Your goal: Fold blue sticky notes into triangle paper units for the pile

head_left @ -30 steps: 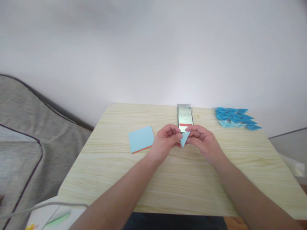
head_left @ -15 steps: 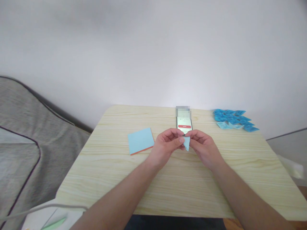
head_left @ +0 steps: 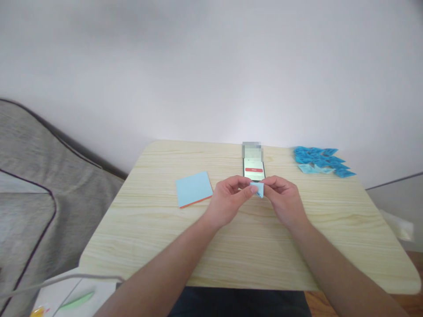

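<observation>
A small folded piece of light blue paper (head_left: 259,189) is pinched between both hands above the middle of the table. My left hand (head_left: 230,198) grips its left side, the thumb lying on the front face. On the other side, my right hand (head_left: 283,198) holds the right edge between thumb and fingers. One corner of the paper points down. Just beyond the fingertips lies a phone (head_left: 254,164) with a lit screen and a red button. To the left of my left hand is a stack of square paper (head_left: 194,189), light blue on top with an orange edge below.
Several folded blue paper pieces (head_left: 319,159) lie in a cluster at the table's back right. The pale wooden table (head_left: 142,229) meets a white wall. A grey sofa (head_left: 66,211) stands left, and a cable (head_left: 66,277) crosses a white surface at lower left.
My hands have spread slightly apart, and less of the folded paper's lower point shows between them. The whole view has shifted a little, so the table sits higher in the picture.
</observation>
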